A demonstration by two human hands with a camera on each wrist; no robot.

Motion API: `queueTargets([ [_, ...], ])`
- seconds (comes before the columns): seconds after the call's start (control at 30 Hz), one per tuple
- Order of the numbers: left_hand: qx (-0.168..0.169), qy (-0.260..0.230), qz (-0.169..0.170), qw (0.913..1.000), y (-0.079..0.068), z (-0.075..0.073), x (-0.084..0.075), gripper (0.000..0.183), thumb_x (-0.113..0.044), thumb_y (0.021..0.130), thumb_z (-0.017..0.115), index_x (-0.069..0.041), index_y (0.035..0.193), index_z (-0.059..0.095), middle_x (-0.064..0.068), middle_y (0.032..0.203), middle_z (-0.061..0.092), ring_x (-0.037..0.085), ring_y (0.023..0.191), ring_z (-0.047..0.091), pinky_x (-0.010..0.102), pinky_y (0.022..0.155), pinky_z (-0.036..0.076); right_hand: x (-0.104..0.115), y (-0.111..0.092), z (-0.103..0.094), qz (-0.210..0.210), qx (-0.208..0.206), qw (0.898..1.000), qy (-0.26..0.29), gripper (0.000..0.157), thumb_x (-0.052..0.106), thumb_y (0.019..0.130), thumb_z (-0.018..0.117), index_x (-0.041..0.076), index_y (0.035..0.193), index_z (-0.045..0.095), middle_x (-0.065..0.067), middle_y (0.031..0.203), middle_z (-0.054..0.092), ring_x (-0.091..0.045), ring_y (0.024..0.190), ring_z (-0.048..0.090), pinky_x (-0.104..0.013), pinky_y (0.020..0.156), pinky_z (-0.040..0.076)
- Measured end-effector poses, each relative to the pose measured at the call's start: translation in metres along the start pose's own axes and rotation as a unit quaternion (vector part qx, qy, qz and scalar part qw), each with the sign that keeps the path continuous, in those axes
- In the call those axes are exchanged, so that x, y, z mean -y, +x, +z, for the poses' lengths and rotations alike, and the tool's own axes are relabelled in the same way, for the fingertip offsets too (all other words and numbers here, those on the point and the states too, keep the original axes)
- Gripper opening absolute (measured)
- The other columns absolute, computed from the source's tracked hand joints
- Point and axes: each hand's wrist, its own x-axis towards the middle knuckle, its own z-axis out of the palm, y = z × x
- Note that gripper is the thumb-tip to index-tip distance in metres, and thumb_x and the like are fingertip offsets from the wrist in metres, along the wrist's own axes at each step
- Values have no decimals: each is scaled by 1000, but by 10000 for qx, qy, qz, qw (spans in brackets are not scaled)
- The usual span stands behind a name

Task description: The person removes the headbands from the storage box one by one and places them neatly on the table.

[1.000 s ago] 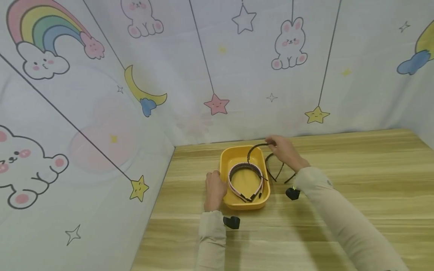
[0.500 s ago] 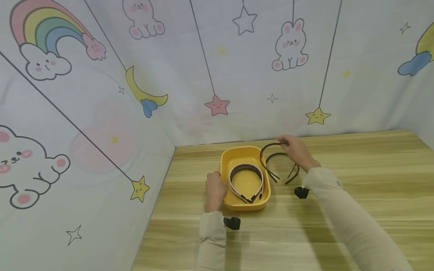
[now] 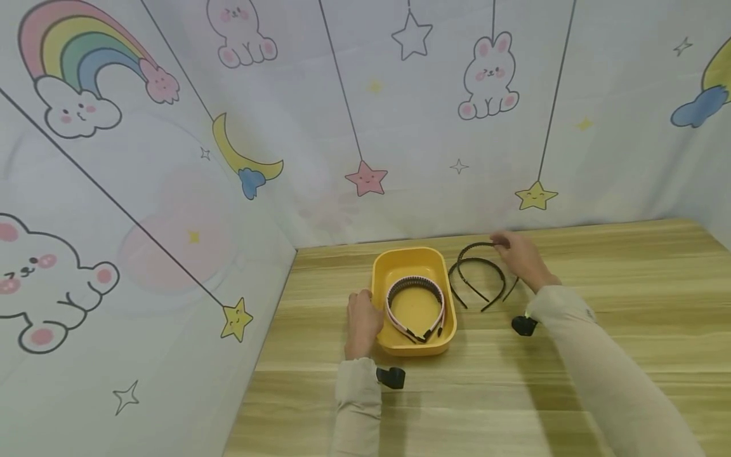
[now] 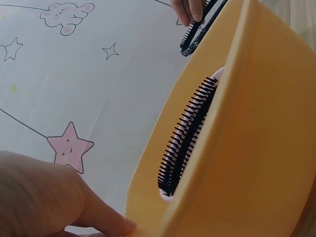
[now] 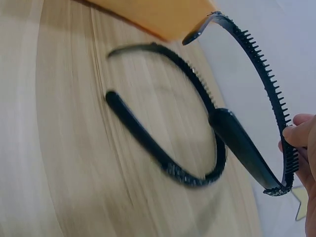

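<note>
On the left, my left hand (image 3: 363,324) grips the rim of a yellow plastic basin (image 3: 414,350); its thumb (image 4: 116,224) presses the rim in the left wrist view. Inside the basin lie headbands nested together, pink outside with black comb teeth (image 4: 185,138). My right hand (image 3: 522,261) pinches a thin black toothed headband (image 5: 267,81) near the top of its arc, fingertips at the teeth. Its two ends hang down, over another black headband (image 5: 143,136) that lies on the table just right of the basin.
The wood-grain table (image 3: 617,330) runs up to a white cloth backdrop (image 3: 434,190) printed with rabbits and stars behind, with a similar cloth wall (image 3: 171,343) on the left. Black wrist cameras (image 3: 391,377) sit at both cuffs.
My right hand has carried the black headband out from over the basin to the right, above the headband on the table. The left hand stays on the basin's rim.
</note>
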Motion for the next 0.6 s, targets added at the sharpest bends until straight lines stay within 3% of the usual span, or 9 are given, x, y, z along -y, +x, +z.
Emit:
queueTargets([
  [0.6,-71,-140,-6,9999,3,3,5,36,5,77,57,6,113,59,20,104,53,31,100,51,40,88,44,-43,-24,-23,398,-60,9992,-46,27,0,92,47,-7,117,55,-28,114,57,-43,104,52,-54,85,42],
])
